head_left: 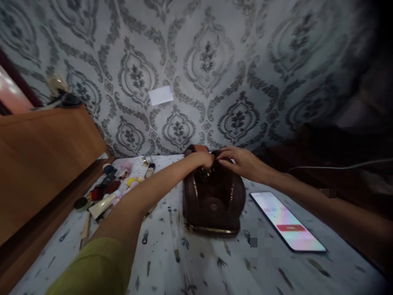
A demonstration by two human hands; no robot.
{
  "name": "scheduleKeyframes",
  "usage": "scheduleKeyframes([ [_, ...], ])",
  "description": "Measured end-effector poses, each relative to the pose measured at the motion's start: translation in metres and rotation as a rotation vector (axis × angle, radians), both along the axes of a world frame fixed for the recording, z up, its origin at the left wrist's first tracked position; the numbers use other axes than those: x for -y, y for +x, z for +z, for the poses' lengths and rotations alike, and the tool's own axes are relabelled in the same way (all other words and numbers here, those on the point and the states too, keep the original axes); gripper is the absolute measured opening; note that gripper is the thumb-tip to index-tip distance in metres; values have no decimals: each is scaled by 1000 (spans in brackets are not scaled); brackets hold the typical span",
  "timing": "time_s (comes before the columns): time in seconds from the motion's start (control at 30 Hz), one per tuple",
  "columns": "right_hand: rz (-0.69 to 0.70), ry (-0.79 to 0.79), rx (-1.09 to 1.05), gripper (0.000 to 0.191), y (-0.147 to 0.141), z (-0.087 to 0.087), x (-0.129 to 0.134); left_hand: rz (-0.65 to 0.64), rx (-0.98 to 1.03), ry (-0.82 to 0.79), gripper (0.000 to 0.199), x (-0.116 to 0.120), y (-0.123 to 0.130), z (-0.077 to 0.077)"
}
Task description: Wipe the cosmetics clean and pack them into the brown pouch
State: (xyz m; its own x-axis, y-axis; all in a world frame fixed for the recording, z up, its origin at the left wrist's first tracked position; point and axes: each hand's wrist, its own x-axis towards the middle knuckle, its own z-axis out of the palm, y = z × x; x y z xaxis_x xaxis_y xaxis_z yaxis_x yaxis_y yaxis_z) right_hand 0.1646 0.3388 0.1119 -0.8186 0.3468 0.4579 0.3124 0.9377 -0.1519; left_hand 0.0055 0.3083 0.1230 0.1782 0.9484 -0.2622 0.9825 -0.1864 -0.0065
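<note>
A dark brown handbag point(215, 219) stands in the middle of the patterned cloth, its zipped top gaping toward me. My left hand point(205, 159) reaches into the bag's mouth, fingers curled down and hidden inside, so what they hold does not show. At the far right edge of the opening is my right hand point(235, 159), its fingers bent and touching or just over the rim, thumb apart from them. Gold zipper teeth line both sides of the opening.
A lit phone point(288, 221) lies right of the bag. Cosmetics, among them a cream tube point(102, 206) and a round dark lid point(81, 203), are heaped at left beside a wooden board point(46, 164). Patterned wallpaper point(208, 82) rises behind; a white cable point(340, 166) runs at right.
</note>
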Motion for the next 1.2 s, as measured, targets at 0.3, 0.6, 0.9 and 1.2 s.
scheduleKeyframes([
  [0.3, 47, 82, 17, 29, 2, 0, 8, 106, 35, 418, 31, 95, 16, 20],
  [0.6, -97, 42, -105, 22, 20, 3, 56, 112, 569, 933, 18, 198, -27, -36],
  [0.9, 451, -24, -398, 21, 14, -15, 191, 418, 435, 770, 23, 262, -110, -96],
  [1.2, 525, -505, -273, 20, -52, -121, 229, 793, 330, 633, 17, 199, -237, -86],
])
